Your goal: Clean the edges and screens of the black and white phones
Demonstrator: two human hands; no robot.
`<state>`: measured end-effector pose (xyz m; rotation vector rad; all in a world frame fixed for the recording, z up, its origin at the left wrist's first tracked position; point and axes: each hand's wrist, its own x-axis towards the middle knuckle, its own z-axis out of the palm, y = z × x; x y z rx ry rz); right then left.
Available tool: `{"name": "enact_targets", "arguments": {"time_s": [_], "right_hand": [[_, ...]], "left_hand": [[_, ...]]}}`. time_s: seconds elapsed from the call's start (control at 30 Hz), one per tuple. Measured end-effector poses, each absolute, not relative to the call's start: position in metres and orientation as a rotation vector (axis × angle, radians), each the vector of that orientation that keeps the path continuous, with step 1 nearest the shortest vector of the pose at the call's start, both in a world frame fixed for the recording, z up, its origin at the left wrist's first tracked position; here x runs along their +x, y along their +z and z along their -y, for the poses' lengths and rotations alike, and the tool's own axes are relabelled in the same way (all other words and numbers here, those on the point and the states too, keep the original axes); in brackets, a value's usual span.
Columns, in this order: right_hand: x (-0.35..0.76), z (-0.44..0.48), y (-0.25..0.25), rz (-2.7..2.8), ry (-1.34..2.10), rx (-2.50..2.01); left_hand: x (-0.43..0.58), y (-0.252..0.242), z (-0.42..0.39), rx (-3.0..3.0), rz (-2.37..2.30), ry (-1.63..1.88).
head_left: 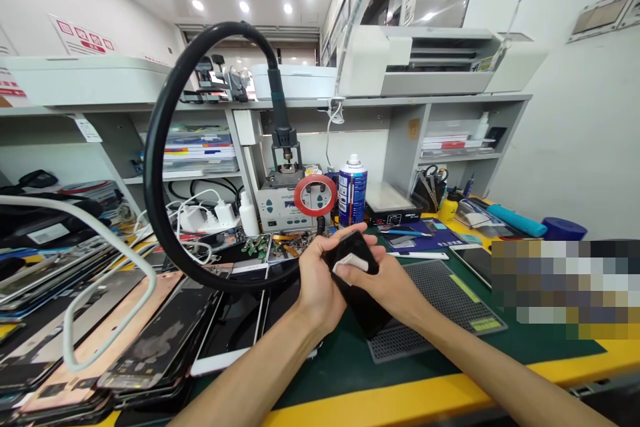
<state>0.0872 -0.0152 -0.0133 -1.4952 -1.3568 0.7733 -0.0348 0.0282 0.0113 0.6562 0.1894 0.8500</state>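
In the head view a black smartphone (364, 310) is held tilted above the green work mat. My left hand (320, 273) is closed around its left side, with fingers behind the upper end. My right hand (393, 283) presses a small folded white cloth or tissue (351, 262) onto the phone's dark face, the thumb lying on top of it. Some right-hand fingers are hidden behind the cloth and phone. A grey perforated pad (435, 300) lies on the mat under and right of the phone.
Stacked phone screens and parts (150, 340) cover the left side. A thick black hose (155, 147) loops up from a grey station (287, 203). Behind the hands stand a blue spray can (353, 190) and a hot plate (393, 203). A white-edged phone (473, 263) lies right.
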Motion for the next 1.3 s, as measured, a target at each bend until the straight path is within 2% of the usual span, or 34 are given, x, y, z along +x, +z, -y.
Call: {"name": "enact_targets", "arguments": {"time_s": [0.3, 0.6, 0.97, 1.17, 1.3], "right_hand": [[0.084, 0.019, -0.012, 1.371, 0.767, -1.394], [0.085, 0.024, -0.012, 1.183, 0.662, -1.567], [0.082, 0.016, -0.009, 1.149, 0.644, -1.306], [0.079, 0.019, -0.012, 1.133, 0.459, -1.370], [0.080, 0.021, -0.009, 1.141, 0.527, -1.336]], "left_hand": [[-0.033, 0.014, -0.021, 0.731, -0.188, 0.866], [-0.033, 0.013, -0.022, 0.665, -0.189, 0.808], [-0.027, 0.014, -0.016, 0.741, -0.265, 0.899], [-0.026, 0.016, -0.012, 0.753, -0.302, 0.909], [-0.025, 0.018, -0.008, 0.785, -0.292, 0.930]]}}
